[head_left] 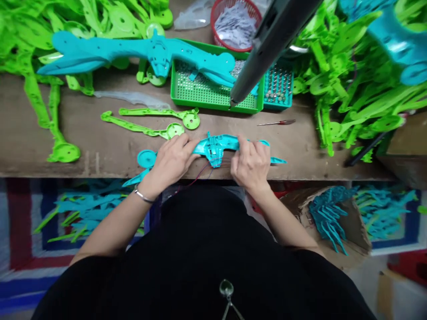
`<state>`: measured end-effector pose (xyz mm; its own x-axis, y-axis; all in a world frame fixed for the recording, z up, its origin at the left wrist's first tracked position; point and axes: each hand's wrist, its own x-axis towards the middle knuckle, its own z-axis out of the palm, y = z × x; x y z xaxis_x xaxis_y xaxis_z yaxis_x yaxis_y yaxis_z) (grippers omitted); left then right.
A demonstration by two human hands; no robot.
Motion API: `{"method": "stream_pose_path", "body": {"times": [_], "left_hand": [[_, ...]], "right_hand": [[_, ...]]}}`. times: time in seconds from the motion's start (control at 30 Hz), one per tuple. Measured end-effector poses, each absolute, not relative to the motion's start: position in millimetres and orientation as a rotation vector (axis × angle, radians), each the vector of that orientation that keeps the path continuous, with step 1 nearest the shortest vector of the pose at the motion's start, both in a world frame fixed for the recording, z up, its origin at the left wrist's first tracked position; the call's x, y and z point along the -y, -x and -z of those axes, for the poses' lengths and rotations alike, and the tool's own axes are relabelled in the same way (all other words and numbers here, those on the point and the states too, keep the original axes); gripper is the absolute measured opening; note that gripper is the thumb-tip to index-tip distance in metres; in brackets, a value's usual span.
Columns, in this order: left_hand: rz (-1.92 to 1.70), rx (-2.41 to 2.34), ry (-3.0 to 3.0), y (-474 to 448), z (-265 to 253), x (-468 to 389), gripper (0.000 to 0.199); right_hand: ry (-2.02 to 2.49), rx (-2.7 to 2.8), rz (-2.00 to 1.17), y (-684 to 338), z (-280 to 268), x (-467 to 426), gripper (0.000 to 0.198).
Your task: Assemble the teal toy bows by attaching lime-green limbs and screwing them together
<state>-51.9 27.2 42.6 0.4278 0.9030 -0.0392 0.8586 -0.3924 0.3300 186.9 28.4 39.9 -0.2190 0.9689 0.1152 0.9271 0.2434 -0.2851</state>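
A turquoise plastic shell [214, 150], long and winged with a ribbed middle, lies across the front of the bench between my hands. My left hand [175, 160] is closed over its left arm, and my right hand [251, 163] grips its right arm. Thin red and dark wires [200, 172] trail from the middle part toward my body. Behind my left hand lie two bright green plastic arms with round ends, one farther back [191, 119] and one nearer [175, 130]. What the undersides of my fingers touch is hidden.
A screwdriver [283, 122] lies behind my right hand. A dark hanging tool [263, 53] slants down over a green basket [213, 104]. Another turquoise shell [133, 49] rests across that basket. Green parts pile up left [30, 35] and right [350, 98]. A screw tray [278, 86] stands beside the basket.
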Motion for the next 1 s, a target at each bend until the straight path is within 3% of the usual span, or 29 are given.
{"method": "stream_pose_path", "body": {"times": [0.1,0.33,0.43,0.53,0.63,0.77,0.9,1.0], "left_hand": [[-0.191,-1.545,-2.366,52.7,-40.4,-28.3,0.05],[-0.256,-1.636,-2.338,47.0,-32.7,-30.1,0.045],[-0.349,-1.669,-2.321,43.4,-27.2,-34.5,0.041],[-0.414,-1.665,-2.299,39.2,-25.0,-37.2,0.039],[-0.464,-1.642,-2.254,39.2,-33.3,-34.5,0.041],[-0.646,-1.702,-2.003,64.3,-61.5,-15.9,0.036],[-0.204,-1.327,-1.773,109.2,-71.9,21.6,0.029],[0.056,-1.261,-1.714,126.4,-41.6,51.9,0.029]], "right_hand": [[1.642,2.212,-0.329,-203.0,-40.1,-36.1,0.043],[1.322,2.0,-0.286,-224.5,-44.9,4.1,0.013],[1.334,2.056,-0.406,-222.1,-34.3,29.7,0.018],[1.365,2.101,-0.336,-218.8,-17.7,43.8,0.029],[1.405,2.073,-0.295,-218.2,-8.4,46.8,0.018],[1.446,1.891,-0.535,-223.0,-17.0,43.3,0.008],[1.482,1.675,-0.784,-228.3,-28.9,36.5,0.009],[1.485,1.612,-0.942,-230.0,-31.2,32.4,0.012]]}}
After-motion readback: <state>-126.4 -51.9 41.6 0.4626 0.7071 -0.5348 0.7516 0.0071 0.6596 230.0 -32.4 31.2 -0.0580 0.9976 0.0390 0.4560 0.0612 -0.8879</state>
